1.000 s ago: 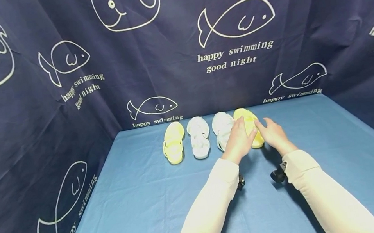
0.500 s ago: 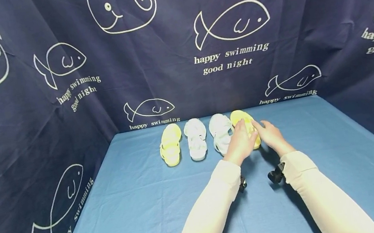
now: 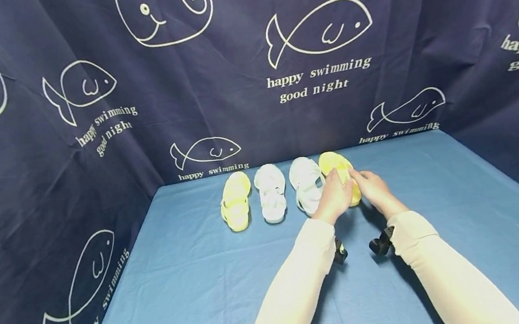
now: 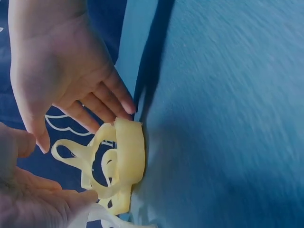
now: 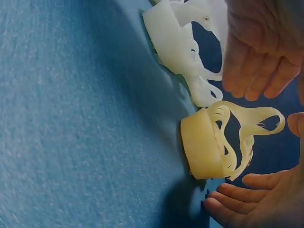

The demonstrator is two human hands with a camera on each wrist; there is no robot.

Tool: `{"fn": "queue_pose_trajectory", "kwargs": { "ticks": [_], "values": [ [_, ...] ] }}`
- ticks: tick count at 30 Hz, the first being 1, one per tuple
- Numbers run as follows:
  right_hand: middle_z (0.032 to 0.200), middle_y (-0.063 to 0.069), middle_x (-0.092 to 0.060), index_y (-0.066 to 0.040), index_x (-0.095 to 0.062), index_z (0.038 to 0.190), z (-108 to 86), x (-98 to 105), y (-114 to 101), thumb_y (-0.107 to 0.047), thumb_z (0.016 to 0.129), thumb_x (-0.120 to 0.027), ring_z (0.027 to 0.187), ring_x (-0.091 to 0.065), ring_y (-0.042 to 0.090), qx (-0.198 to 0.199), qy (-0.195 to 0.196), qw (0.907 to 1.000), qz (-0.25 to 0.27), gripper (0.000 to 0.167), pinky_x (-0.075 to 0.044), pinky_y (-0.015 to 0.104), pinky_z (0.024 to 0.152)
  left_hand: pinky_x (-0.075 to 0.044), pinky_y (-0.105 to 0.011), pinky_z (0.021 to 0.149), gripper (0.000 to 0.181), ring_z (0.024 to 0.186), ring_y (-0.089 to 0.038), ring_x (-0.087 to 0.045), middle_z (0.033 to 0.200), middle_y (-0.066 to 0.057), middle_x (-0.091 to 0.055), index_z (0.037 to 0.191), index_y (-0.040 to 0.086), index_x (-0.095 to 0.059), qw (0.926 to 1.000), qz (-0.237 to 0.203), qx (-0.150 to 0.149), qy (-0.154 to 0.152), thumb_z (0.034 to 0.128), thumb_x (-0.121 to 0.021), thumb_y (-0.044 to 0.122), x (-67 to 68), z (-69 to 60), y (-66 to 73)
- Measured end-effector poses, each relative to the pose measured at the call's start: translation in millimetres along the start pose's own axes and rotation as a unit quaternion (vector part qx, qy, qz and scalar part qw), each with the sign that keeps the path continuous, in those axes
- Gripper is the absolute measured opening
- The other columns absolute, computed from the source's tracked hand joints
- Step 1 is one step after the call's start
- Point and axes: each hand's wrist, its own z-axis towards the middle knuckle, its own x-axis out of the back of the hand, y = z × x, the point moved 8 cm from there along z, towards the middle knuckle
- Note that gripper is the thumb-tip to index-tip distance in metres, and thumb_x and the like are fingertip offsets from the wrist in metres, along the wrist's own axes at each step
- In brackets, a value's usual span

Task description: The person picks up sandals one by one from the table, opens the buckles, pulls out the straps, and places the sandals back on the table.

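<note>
The right-hand yellow sandal (image 3: 334,161) stands at the row's right end, its heel towards the person. My left hand (image 3: 335,196) is at its left side and my right hand (image 3: 374,190) at its right. In the right wrist view the yellow sandal (image 5: 203,145) lies between the left hand (image 5: 261,52) and the right hand (image 5: 261,197), whose fingers are extended. The left wrist view has the sandal (image 4: 130,152) with the right hand (image 4: 66,71) above and the left hand (image 4: 40,199) below. Whether fingertips touch it is unclear.
Left of the hands stand a white sandal (image 3: 304,170), a second white sandal (image 3: 271,193) and another yellow sandal (image 3: 235,200), in one row on the blue cloth (image 3: 197,290). Behind them hangs a dark blue curtain (image 3: 253,113) with fish drawings.
Both hands have drawn slightly closer around the right-hand yellow sandal. The head view has shifted a little; the sandals keep their row.
</note>
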Motion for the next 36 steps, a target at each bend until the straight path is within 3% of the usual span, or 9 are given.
{"fn": "queue_pose_trajectory", "kwargs": {
  "ticks": [15,22,29,36],
  "values": [
    [0.154,0.028,-0.025,0.007,-0.028,0.148,1.7,-4.0,3.0,-0.047,0.102,-0.025,0.143,-0.024,0.041,-0.021,-0.011,0.9972,0.071,0.071,-0.024,0.051,0.118,-0.022,-0.030,0.120,0.069,0.147,-0.024,-0.022,0.158,-0.021,-0.023,0.151,-0.004,-0.021,0.9954,-0.073,0.058,-0.022,0.1019,-0.040,0.040,-17.9,3.8,-9.1],
    [0.156,0.023,-0.027,0.006,-0.029,0.148,5.7,-9.6,4.6,-0.045,0.103,-0.027,0.141,-0.028,0.034,-0.035,-0.021,0.9915,0.124,0.068,-0.030,0.044,0.117,-0.023,-0.031,0.120,0.069,0.147,-0.021,-0.022,0.159,-0.019,-0.021,0.152,-0.002,-0.020,0.9942,-0.070,0.076,-0.030,0.1023,-0.038,0.042,-18.1,4.6,-12.5],
    [0.156,0.024,-0.024,0.005,-0.027,0.149,5.5,-10.0,4.6,-0.045,0.103,-0.025,0.144,-0.024,0.036,-0.041,-0.020,0.9924,0.115,0.068,-0.025,0.046,0.119,-0.024,-0.031,0.120,0.067,0.147,-0.022,-0.023,0.159,-0.020,-0.021,0.151,-0.004,-0.023,0.9945,-0.058,0.083,-0.027,0.1030,-0.037,0.042,-19.5,5.8,-13.1],
    [0.157,0.023,-0.023,0.005,-0.025,0.149,6.3,-12.0,6.6,-0.045,0.103,-0.026,0.143,-0.025,0.034,-0.051,-0.024,0.9888,0.138,0.068,-0.028,0.045,0.118,-0.024,-0.029,0.120,0.068,0.147,-0.021,-0.024,0.159,-0.018,-0.023,0.151,-0.002,-0.025,0.9929,-0.061,0.098,-0.028,0.1024,-0.039,0.043,-20.1,7.5,-16.4]
  ]
}}
